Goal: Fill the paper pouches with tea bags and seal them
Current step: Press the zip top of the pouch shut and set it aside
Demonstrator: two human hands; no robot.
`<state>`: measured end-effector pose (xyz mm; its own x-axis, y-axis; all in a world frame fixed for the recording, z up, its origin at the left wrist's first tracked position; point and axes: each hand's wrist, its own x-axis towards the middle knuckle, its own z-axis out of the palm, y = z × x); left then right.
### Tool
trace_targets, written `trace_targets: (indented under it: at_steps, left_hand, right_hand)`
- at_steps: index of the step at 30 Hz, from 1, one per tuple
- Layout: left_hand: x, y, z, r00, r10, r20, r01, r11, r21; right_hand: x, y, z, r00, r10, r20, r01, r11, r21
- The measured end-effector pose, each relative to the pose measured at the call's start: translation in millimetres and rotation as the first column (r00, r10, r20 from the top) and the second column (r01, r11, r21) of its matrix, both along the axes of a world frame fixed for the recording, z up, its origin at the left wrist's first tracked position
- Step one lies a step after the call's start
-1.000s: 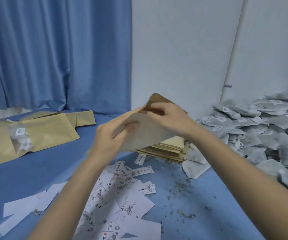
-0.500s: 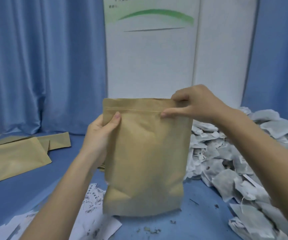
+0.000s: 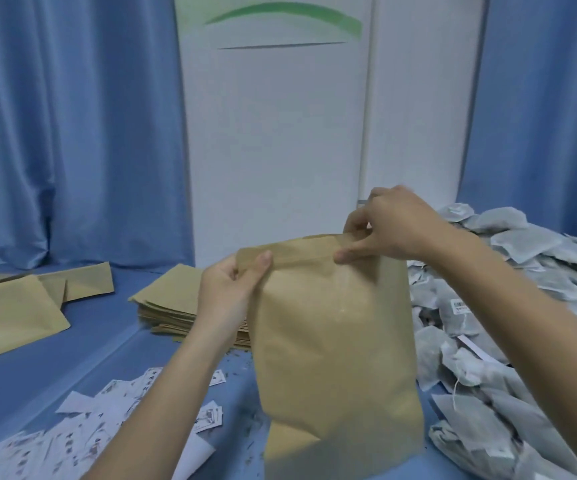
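At nine o'clock a filled-looking brown pouch (image 3: 10,317) lies flat on the blue desk (image 3: 107,341), with a stack of flat empty pouches (image 3: 172,306) just right of it toward the centre and loose printed paper slips (image 3: 82,431) scattered at seven o'clock. The left hand (image 3: 228,292) pinches the top left corner of the paper pouch (image 3: 335,341), thumb on the near face and fingers curled behind; the pouch stands upright at the centre, its base at or near the desk, though contact cannot be told. The right hand (image 3: 394,226) pinches the top strip at one o'clock, fingertips on either side of the rim, apparently working the mouth apart. The likely trouble: the two walls may cling, and a hard pull could tear the strip or crease the seal line so it will not close cleanly later; the light, empty-looking pouch could also tip if either pinch slips. At three o'clock the heap of tea bags (image 3: 522,289) crowds the pouch's right side, so a careless reach could drag strings and tags or spill bags onto the desk. Tea dust speckles the desk surface. Behind, at twelve o'clock, stands a white panel (image 3: 280,133) with a green arc, flanked by blue curtains (image 3: 72,133).
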<state>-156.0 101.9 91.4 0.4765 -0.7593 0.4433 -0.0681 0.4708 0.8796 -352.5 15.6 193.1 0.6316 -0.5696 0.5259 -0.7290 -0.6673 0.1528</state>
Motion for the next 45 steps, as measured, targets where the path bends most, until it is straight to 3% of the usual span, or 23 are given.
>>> trace_targets:
  at_steps: [2, 6, 15, 22, 27, 31, 33, 37, 42, 45]
  left_hand:
    - [-5, -4, -1, 0.998, 0.053, 0.043, -0.052, 0.999, -0.013]
    - [-13, -9, -2, 0.995, 0.078, 0.066, -0.076, 0.997, -0.031]
    - [-12, -8, -1, 0.990, 0.018, 0.137, -0.014, 0.999, -0.032]
    - [-15, -10, -1, 1.000, -0.021, 0.015, 0.022, 0.998, -0.056]
    - [-26, -11, 5, 0.984, 0.151, 0.094, -0.142, 0.985, -0.099]
    - [-30, -13, 12, 0.895, 0.384, 0.228, -0.358, 0.922, -0.147]
    - [-31, -13, 13, 0.870, 0.438, 0.227, -0.407, 0.898, -0.169]
    - [-30, -12, 12, 0.901, 0.385, 0.200, -0.353, 0.918, -0.179]
    - [-30, -4, 19, 0.972, 0.160, 0.170, -0.143, 0.984, -0.108]
    - [-25, -5, 21, 0.964, 0.182, 0.195, -0.164, 0.981, -0.107]
  right_hand:
    - [4, 1, 0, 0.998, 0.032, -0.050, -0.034, 0.999, -0.038]
    - [21, 7, -5, 0.980, 0.171, 0.100, -0.194, 0.932, 0.306]
    - [35, 12, 1, 0.962, 0.263, 0.072, -0.269, 0.871, 0.411]
    - [29, 16, 7, 0.962, 0.266, 0.058, -0.267, 0.878, 0.398]
    - [34, 22, 12, 0.966, 0.243, 0.086, -0.258, 0.897, 0.360]
    - [39, 23, 9, 0.967, 0.234, 0.099, -0.251, 0.938, 0.237]
    - [39, 24, 8, 0.959, 0.243, 0.146, -0.270, 0.938, 0.217]
    - [33, 25, 9, 0.946, 0.278, 0.169, -0.318, 0.898, 0.304]
    - [40, 25, 10, 0.957, 0.253, 0.141, -0.279, 0.938, 0.208]
    - [37, 24, 13, 0.963, 0.252, 0.092, -0.268, 0.926, 0.267]
